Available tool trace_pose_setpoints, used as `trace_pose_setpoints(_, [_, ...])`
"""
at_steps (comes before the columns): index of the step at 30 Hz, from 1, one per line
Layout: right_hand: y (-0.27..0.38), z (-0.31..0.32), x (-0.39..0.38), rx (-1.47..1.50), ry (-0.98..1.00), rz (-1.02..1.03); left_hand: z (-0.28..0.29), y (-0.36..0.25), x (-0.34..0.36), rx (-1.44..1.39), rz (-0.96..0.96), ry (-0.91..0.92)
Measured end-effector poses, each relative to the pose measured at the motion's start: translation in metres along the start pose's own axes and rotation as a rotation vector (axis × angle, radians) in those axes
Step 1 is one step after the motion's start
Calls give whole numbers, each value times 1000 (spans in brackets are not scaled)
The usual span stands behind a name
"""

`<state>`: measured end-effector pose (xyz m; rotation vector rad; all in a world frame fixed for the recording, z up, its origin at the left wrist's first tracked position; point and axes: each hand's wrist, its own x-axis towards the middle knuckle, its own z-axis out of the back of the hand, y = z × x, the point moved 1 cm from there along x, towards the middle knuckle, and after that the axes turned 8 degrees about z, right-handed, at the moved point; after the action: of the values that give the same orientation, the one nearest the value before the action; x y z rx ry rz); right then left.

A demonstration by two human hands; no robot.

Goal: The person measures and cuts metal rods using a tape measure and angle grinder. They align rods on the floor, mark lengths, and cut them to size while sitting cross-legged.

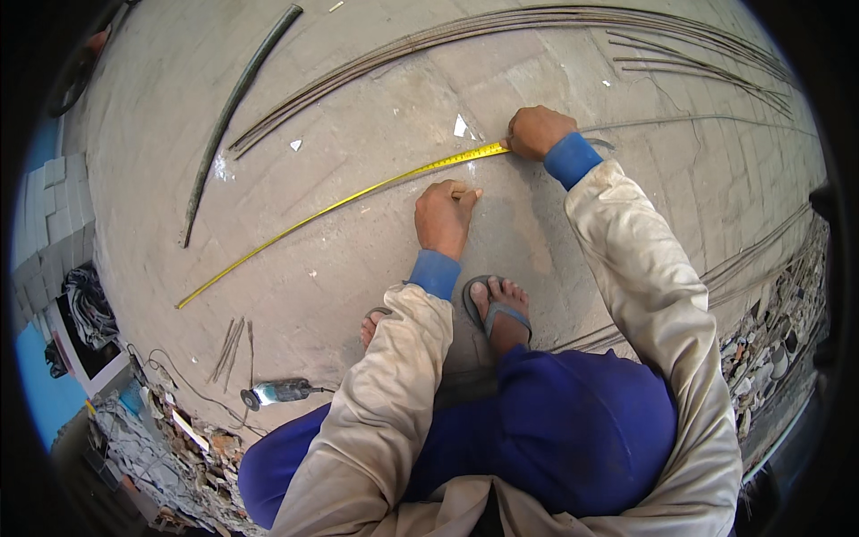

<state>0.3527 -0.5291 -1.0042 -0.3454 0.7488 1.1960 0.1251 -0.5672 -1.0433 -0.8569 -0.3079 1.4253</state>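
Note:
A yellow tape measure blade (340,204) stretches across the ground from the lower left up to my right hand (542,132). The fingers of that hand are closed on the blade at its right end. Just below the blade, apart from it, is my left hand (443,217), with thumb and fingers pinched together. Whatever sits in that pinch, if anything, is too small to make out. A thin metal rod (698,117) runs off to the right from beside my right hand. Part of a rod also shows along the lower edge of the blade.
Long steel rods (429,36) lie bundled across the far ground, with shorter rods (689,64) at the far right. A dark pipe (234,112) lies at the left. An angle grinder (279,392) with its cord rests near my left knee. Rubble (778,358) borders the right side.

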Motion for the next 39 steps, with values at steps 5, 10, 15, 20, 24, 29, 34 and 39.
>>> trace_pose_setpoints(5, [4,-3,-10,-6,-50,-4,6,16,-3,-7,-117,-79])
trace_pose_setpoints(10, [9,-1,-11,-14,-52,-38,14,8,-4,110,-191,-3])
trace_pose_setpoints(15, [5,6,-12,7,61,45,98,12,8,600,-566,327])
trace_pose_setpoints(20, [4,8,-39,115,348,387,259,69,-22,934,-395,705])
trace_pose_setpoints(24, [32,-28,-67,122,718,570,348,145,-75,754,224,640])
trace_pose_setpoints(29, [73,-76,-101,392,896,750,329,218,-109,-90,711,339])
trace_pose_setpoints(34, [120,-97,-115,353,907,826,275,216,-126,-1096,833,215])
trace_pose_setpoints(39, [163,-107,-107,271,967,797,292,202,-103,-1176,713,-15])
